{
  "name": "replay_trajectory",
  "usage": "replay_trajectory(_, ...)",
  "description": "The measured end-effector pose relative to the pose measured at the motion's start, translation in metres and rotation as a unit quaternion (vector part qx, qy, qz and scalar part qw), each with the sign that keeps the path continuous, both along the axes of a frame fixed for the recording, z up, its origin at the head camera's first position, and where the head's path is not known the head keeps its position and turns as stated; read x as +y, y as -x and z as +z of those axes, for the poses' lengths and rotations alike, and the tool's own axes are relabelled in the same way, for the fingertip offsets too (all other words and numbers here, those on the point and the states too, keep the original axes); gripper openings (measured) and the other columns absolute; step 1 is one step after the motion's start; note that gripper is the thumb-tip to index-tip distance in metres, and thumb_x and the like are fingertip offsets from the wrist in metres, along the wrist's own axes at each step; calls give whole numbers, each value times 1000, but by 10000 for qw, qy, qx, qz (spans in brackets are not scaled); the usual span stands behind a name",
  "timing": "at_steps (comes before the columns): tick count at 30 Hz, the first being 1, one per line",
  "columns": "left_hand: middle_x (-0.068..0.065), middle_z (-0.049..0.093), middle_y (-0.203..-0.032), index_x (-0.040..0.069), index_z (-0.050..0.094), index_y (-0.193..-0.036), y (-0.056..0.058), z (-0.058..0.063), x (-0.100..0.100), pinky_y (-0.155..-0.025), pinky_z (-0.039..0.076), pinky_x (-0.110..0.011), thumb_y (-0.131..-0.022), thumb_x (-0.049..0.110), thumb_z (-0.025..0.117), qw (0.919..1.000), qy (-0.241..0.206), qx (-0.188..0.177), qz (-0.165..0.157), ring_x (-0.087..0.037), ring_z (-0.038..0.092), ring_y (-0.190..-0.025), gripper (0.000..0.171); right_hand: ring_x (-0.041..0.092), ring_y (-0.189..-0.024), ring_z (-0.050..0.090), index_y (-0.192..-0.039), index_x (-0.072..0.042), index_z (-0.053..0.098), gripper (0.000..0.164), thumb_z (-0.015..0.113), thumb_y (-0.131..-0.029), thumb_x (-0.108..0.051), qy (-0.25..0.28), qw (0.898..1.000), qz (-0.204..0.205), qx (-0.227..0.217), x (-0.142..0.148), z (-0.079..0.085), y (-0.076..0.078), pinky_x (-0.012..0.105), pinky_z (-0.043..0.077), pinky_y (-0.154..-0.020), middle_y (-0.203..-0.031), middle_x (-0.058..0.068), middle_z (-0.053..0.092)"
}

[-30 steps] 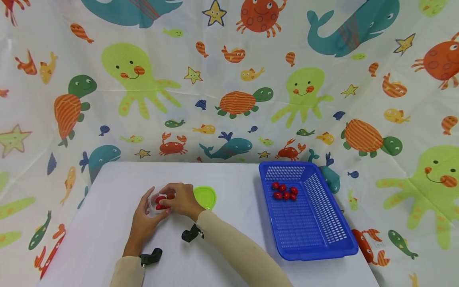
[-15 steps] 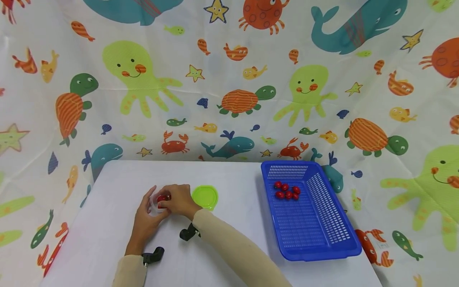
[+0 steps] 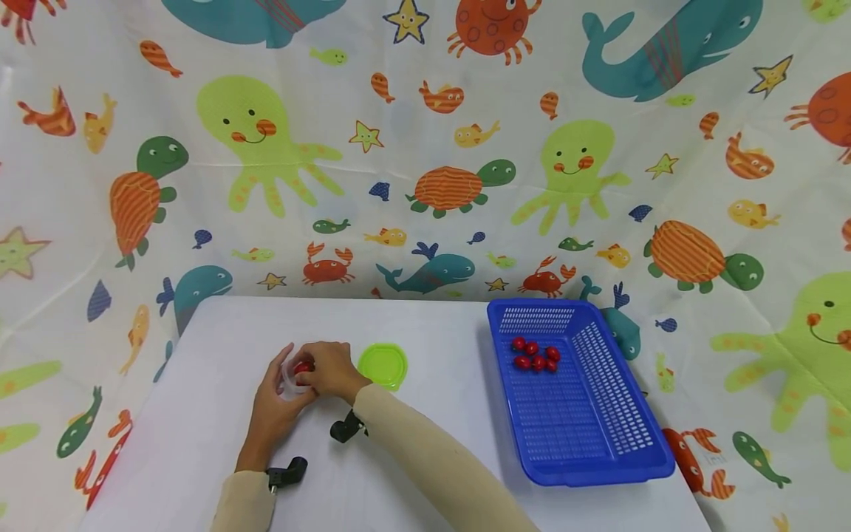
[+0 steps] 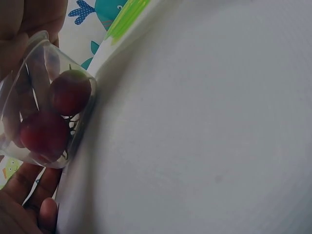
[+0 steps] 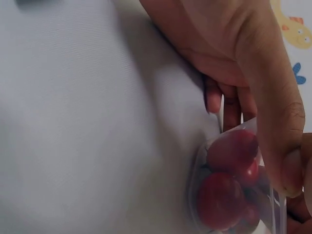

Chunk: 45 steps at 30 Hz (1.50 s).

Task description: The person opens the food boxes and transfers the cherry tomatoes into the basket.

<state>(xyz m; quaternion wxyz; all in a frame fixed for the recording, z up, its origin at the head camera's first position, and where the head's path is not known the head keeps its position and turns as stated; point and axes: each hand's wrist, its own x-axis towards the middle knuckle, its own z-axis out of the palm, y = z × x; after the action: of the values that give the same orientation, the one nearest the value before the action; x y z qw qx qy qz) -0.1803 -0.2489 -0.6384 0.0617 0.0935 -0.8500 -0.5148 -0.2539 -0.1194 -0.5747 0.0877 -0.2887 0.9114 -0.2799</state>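
Note:
My left hand (image 3: 274, 403) grips a small clear plastic cup (image 4: 53, 58) from its left side, close to the tabletop. Inside lie several red cherry tomatoes (image 5: 220, 201), some with green stems showing through the wall. From the right, my right hand (image 3: 335, 372) reaches over the mouth of the cup, thumb and forefinger closed around a cherry tomato (image 3: 303, 366). Its thumb (image 5: 278, 126) comes down at the rim, and the other fingers lie on the far side. The right forefinger's tip is hidden.
A bright green lid (image 3: 383, 366) lies on the white table (image 3: 425, 436) just right of the hands. Farther right stands a blue plastic basket (image 3: 565, 436) with several cherry tomatoes (image 3: 537, 362) toward its back. A sea-animal curtain (image 3: 412, 148) hangs behind the table.
My right fingers have sunk a little deeper into the cup, and less red shows between the hands. The left hand keeps its hold; the whole head view has shifted slightly.

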Motion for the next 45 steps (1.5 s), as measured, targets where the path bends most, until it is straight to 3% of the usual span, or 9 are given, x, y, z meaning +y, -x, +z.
replay_trajectory(13,-10,26,-165,45,18,-156,-1,2,-1,-111,36,-66,-83,42,80,10000,29,44,-5,-41,30,-147,96,-1,-103,60,-109,-32,74,27,82,-83,-28,222,9989,-196,-376,-1,2,2,30,37,-88,-105,-17,72)
replay_trajectory(25,-8,25,-165,44,20,-156,-1,-3,0,-110,36,-65,-83,41,80,10000,-30,89,-7,-41,29,-148,95,2,-100,59,-112,-30,73,31,82,-83,-34,-505,9984,-210,-111,-6,-1,2,28,39,-84,-105,-17,71)
replay_trajectory(31,-9,26,-165,42,19,-157,-3,-3,0,-109,37,-66,-82,42,81,9999,27,118,-6,-41,30,-148,97,-4,-94,59,-107,-33,75,29,85,-80,-28,93,9992,-265,-281,-2,-4,2,32,38,-92,-97,-22,71)
replay_trajectory(37,-11,28,-164,41,18,-157,-3,-1,0,-110,35,-67,-82,42,81,9998,71,172,-2,-42,30,-148,99,-6,-88,62,-109,-31,76,30,84,-80,-29,629,9972,-36,-394,4,-4,3,31,43,-101,-98,-23,72)
replay_trajectory(40,-11,28,-164,41,18,-158,-2,-1,-1,-110,35,-68,-82,42,81,9999,40,150,-17,-42,30,-148,99,-4,-89,64,-111,-31,74,33,84,-79,-29,763,9958,-13,-502,5,-4,3,23,48,-96,-102,-21,72)
replay_trajectory(45,-10,27,-165,42,18,-157,-2,-1,-1,-110,35,-67,-82,41,81,9998,46,166,-16,-42,29,-148,98,-3,-83,61,-111,-31,73,35,85,-78,-26,1139,9906,-74,-756,6,-6,4,11,51,-76,-102,-19,71)
